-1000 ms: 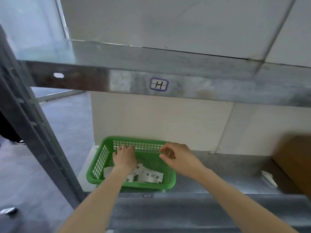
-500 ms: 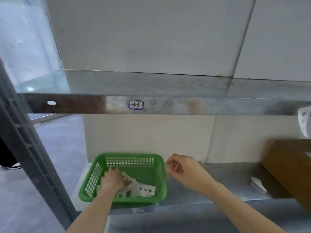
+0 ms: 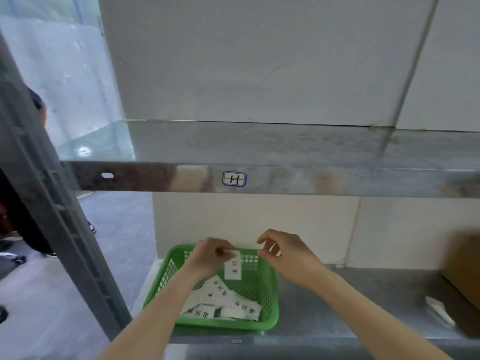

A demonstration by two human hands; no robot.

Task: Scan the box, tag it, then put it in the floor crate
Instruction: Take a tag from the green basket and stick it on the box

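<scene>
A green plastic basket (image 3: 268, 305) sits on the lower metal shelf and holds several white paper tags (image 3: 220, 294) printed with black characters. My left hand (image 3: 210, 258) hovers over the basket's back part and pinches one white tag (image 3: 233, 267), which hangs down from its fingertips. To the right of that tag, my right hand (image 3: 283, 253) is raised above the basket's right rim with fingers curled and apart, holding nothing. A brown cardboard box (image 3: 465, 271) stands at the far right of the shelf, blurred and partly cut off by the frame edge.
The lower metal shelf (image 3: 345, 302) runs rightward from the basket. An upper shelf beam (image 3: 285, 179) with an "H" label crosses overhead. A grey upright post (image 3: 52, 203) stands at left; a person's dark clothing (image 3: 18, 209) shows behind it. A white object (image 3: 439, 307) lies near the box.
My left hand has lifted out of the basket with one tag pinched in its fingers. My right hand has risen beside it. The view has tilted upward.
</scene>
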